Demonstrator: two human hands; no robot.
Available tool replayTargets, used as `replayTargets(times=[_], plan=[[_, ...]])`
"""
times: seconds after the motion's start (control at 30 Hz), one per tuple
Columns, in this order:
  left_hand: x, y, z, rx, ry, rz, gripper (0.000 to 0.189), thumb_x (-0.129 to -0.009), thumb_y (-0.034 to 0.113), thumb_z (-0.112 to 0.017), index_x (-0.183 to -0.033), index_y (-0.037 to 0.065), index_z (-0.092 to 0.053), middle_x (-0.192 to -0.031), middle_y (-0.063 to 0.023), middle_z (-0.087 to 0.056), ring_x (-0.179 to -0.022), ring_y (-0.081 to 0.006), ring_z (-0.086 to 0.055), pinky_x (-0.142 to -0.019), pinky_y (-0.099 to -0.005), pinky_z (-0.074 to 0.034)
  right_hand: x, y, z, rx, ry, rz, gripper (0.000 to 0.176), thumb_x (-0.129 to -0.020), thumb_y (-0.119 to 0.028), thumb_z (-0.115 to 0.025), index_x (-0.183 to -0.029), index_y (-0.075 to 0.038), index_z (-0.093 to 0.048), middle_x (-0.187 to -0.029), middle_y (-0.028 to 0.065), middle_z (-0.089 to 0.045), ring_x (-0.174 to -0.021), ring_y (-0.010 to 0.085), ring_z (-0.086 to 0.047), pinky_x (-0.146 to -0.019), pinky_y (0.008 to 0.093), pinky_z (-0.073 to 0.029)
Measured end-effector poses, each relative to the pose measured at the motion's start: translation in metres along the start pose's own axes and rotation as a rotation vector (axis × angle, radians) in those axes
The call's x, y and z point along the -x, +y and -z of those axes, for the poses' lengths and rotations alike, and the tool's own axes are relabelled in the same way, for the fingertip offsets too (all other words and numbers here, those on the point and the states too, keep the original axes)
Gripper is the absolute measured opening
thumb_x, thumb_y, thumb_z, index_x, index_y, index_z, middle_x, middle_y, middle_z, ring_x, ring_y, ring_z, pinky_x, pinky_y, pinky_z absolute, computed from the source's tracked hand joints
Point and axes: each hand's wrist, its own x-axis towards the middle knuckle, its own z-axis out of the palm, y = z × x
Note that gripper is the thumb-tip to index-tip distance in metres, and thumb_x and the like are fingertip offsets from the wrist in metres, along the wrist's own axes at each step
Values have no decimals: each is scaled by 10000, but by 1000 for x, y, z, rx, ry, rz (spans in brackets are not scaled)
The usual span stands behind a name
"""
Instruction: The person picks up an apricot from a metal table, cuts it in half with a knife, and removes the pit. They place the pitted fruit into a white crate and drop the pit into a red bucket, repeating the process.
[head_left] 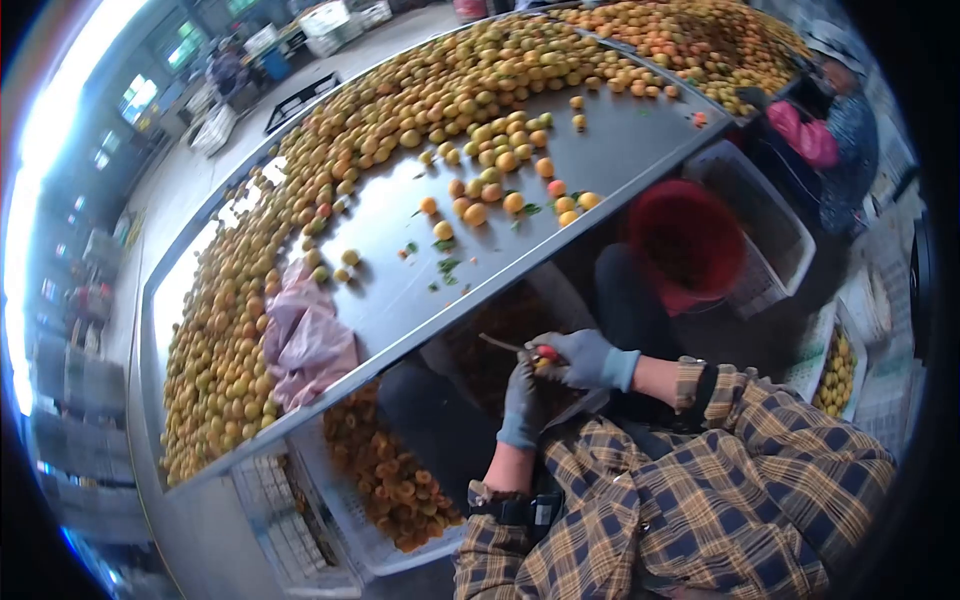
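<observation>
My right hand (592, 358), in a grey glove, is closed on a small knife (508, 347) with a red handle; its thin blade points left. Just below it, my left hand (522, 398), gloved too, grips a small apricot (541, 364) against the knife. Both hands hover beside the edge of a long metal table (400, 290), above a dark gap beneath it. Plaid sleeves cover both forearms. A huge heap of yellow-orange apricots (420, 100) runs along the table's far side, and loose ones (500, 190) lie nearer.
A white crate of halved apricots (390, 485) sits under the table. A pink plastic bag (305, 345) lies on the table. A red bucket (685, 240) and a white crate (775, 225) stand at right. Another person (835, 130) works at the far end.
</observation>
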Motion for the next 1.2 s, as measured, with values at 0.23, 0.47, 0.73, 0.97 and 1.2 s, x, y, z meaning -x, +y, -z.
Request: replayTargets(times=[0.23,0.47,0.73,0.97,1.2], plan=[[7,6,-12,-146,17,20,355,-964,375,-405,-1002,59,-562,-865,-54,-602,-739,-148,-607,-666,-296,-535,-4,-13,19,46,-70,208,415,-805,-345,-664,-1120,-95,-560,-871,165,-636,-779,359,-623,-665,393,-511],[-7,-15,-12,-384,416,-419,476,-991,421,-337,-812,59,-588,-665,15,-550,-567,-76,-475,-525,-238,-394,-4,-18,-17,-72,68,59,353,-832,-318,-648,-1062,-62,-571,-819,185,-618,-760,375,-615,-624,396,-496],[-6,-8,-5,-564,587,-626,474,-1006,383,-311,-896,24,-600,-771,-30,-597,-685,-104,-535,-617,-268,-455,-15,-25,-44,-64,216,-69,282,-864,-346,-592,-917,-71,-573,-746,192,-612,-720,401,-600,-583,448,-469],[12,17,-17,-88,131,-203,406,-970,448,-368,-1036,103,-571,-835,-5,-587,-628,-95,-544,-550,-233,-456,-17,-5,-22,-736,-22,-161,342,-871,-182,-646,-1160,-27,-548,-973,36,-631,-899,60,-522,-816,248,-454],[16,21,-32,145,123,-80,392,-958,405,-434,-1128,64,-527,-930,-53,-606,-808,-173,-597,-717,-310,-513,-5,-6,5,-590,117,-113,371,-905,-284,-594,-1156,-16,-541,-959,72,-629,-882,95,-557,-799,264,-458]])
